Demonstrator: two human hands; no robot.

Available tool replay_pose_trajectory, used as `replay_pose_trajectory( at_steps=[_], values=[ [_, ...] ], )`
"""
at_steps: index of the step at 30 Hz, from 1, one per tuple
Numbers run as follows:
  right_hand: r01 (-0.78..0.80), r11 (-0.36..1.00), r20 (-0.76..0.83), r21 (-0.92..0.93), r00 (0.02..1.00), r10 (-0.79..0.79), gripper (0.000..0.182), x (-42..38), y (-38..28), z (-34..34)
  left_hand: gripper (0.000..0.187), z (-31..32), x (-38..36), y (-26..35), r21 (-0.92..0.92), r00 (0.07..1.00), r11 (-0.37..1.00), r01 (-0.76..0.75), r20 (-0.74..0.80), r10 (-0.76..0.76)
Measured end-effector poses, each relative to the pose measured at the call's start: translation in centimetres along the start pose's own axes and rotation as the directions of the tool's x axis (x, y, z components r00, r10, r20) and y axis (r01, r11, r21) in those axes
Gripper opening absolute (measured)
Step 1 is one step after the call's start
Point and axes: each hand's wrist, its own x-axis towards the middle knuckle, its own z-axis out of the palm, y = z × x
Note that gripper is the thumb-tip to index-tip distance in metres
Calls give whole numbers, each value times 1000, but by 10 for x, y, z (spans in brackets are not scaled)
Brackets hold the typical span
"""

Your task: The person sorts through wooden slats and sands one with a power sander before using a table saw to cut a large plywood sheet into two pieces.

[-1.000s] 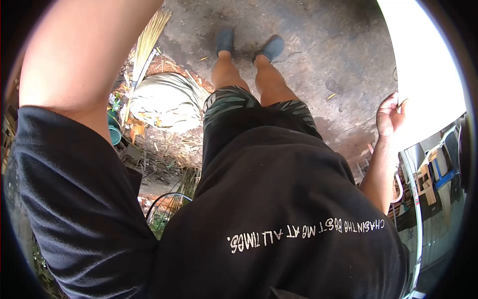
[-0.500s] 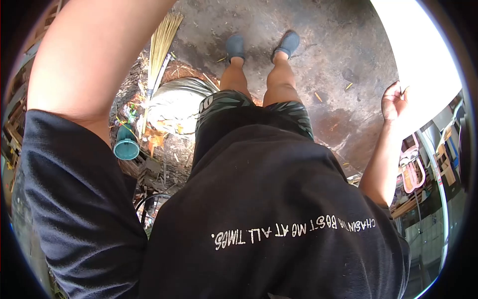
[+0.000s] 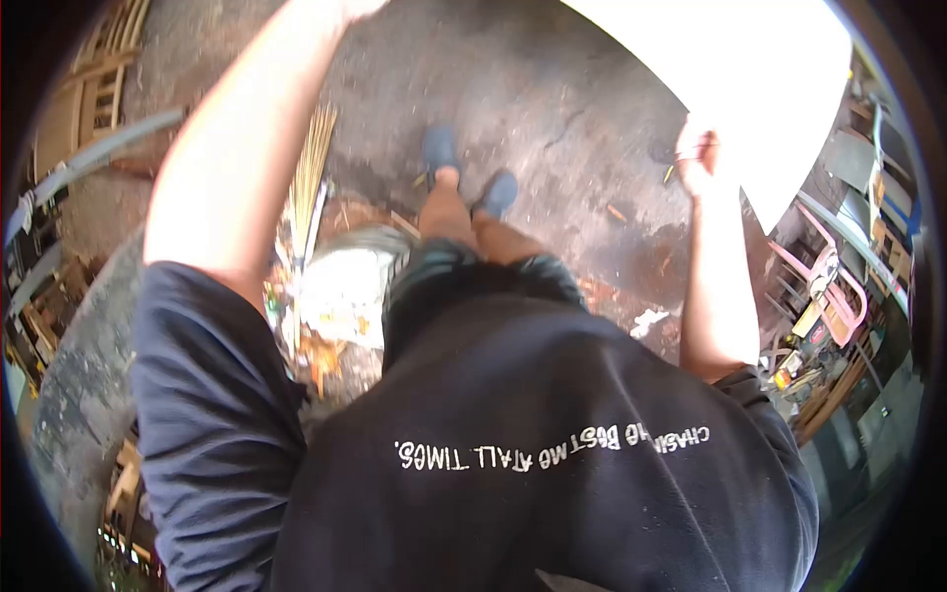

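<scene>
I look down my own body: black T-shirt with white lettering, patterned shorts, dark shoes on stained concrete. My left arm is raised at the left, and my left hand is cut off by the top edge, so its fingers are hidden. My right hand is lifted at the right with its fingers curled in, beside a glaring sunlit patch. I see nothing in it, though the picture is blurred. A straw broom lies to my left, next to a pale sack.
Litter and dry leaves surround the sack. Wooden frames and a grey pipe are at the far left. A pink metal chair and stacked clutter stand at the right. Bare concrete lies ahead of my feet.
The view has swung and tilted. My right hand has risen from waist height towards the sunlit patch. My left arm now reaches further up and away. My feet have shifted closer together.
</scene>
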Motion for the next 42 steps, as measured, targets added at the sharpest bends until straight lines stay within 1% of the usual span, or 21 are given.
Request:
replay_pose_trajectory(
  at_steps=[1, 2, 3, 4, 5, 7, 8, 9, 10, 11, 12, 13, 15, 17, 21, 22, 24, 30, 36, 39, 42],
  values=[
    [23, 999, 32, -23, 999, -22, 3, 6, 0, 1, 75, 10, 2, 5, 338, 990, 931, -141, 27, 141],
    [48, 998, 64, -45, 997, -45, 2, 11, 0, 4, 57, 28, 8, 19, 60, 964, 996, 66, -263, -48],
    [99, 991, 37, -85, 995, -96, 5, 14, 4, 6, 47, 47, 10, 30, -276, 836, 939, 204, -450, -314],
    [95, 995, 24, -26, 995, -94, 4, 14, 4, 9, 57, 54, 16, 30, -264, 807, 935, 236, -483, -340],
    [88, 996, 15, 33, 996, -88, 4, 10, 8, 11, 56, 54, 14, 29, -271, 795, 928, 257, -486, -362],
    [66, 987, -114, 147, 992, -50, 5, 11, 10, 13, 56, 49, 17, 24, -276, 790, 917, 286, -474, -389],
    [55, 988, -94, 143, 995, -41, 4, 13, 11, 6, 59, 57, 15, 26, -270, 769, 919, 285, -509, -388],
    [44, 989, -69, 139, 997, -35, 4, 17, 12, 1, 62, 48, 17, 20, -261, 780, 916, 305, -484, -398],
    [49, 988, -83, 149, 996, -37, 5, 17, 12, 2, 63, 49, 17, 19, -276, 776, 914, 299, -487, -401],
    [51, 986, -97, 157, 995, -36, 6, 16, 14, 3, 49, 48, 15, 18, -312, 794, 915, 255, -472, -383],
    [37, 992, -23, 122, 999, -34, 7, 20, 16, -5, 46, 47, 17, 15, -301, 784, 915, 267, -485, -388],
    [24, 997, 43, 78, 999, -28, 10, 22, 16, -8, 45, 39, 19, 11, -330, 772, 899, 287, -476, -421],
    [48, 999, -124, -10, 991, -49, 19, 13, 20, 3, 54, 33, 19, 4, -350, 779, 893, 283, -460, -427],
    [40, 998, -139, -43, 989, -45, 23, 4, 17, 10, 54, 52, 15, 23, -351, 776, 890, 290, -458, -434],
    [7, 998, -163, -66, 986, -18, 33, 1, 13, 12, 54, 53, 15, 27, -348, 753, 891, 292, -491, -439],
    [36, 996, -130, -83, 990, -47, 34, 3, 15, 10, 54, 53, 15, 26, -344, 745, 891, 297, -500, -442],
    [31, 996, -164, -88, 985, -45, 34, 5, 17, 9, 50, 51, 16, 24, -340, 723, 887, 312, -521, -454],
    [11, 996, -219, -93, 975, -31, 34, 5, 14, 12, 39, 53, 16, 22, -337, 700, 879, 339, -534, -474],
    [7, 994, -229, -105, 973, -31, 32, 9, 13, 9, 37, 46, 16, 18, -367, 695, 866, 338, -524, -493],
    [-4, 994, -259, -113, 966, -26, 32, 2, 13, 14, 44, 41, 16, 14, -358, 721, 870, 338, -497, -484],
    [-9, 994, -279, -110, 960, -23, 30, 1, 9, 20, 41, 40, 15, 13, -337, 752, 886, 318, -479, -452]
  ],
)
